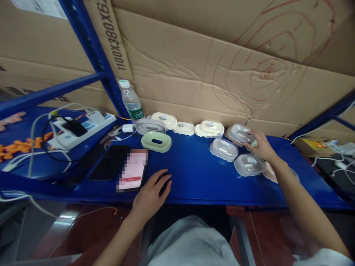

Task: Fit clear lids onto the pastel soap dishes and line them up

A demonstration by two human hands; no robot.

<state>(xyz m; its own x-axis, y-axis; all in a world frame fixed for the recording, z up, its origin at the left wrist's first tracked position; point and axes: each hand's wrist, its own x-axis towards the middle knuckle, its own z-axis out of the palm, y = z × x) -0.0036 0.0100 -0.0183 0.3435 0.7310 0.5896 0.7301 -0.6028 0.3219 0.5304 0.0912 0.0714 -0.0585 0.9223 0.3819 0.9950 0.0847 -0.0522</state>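
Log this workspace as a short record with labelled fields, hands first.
Right hand: fingers at the right end of a clear-covered grey dish; grip unclear
Left hand: holding nothing, near the front edge of the blue table
Nearest left hand: phone with lit screen, its display pixelated
Beyond that phone: green dish with a slot in its middle
Far side: cream dishes, bottle with white cap
Behind: cardboard with red curved lines
Partly hidden: peach dish, behind the right forearm
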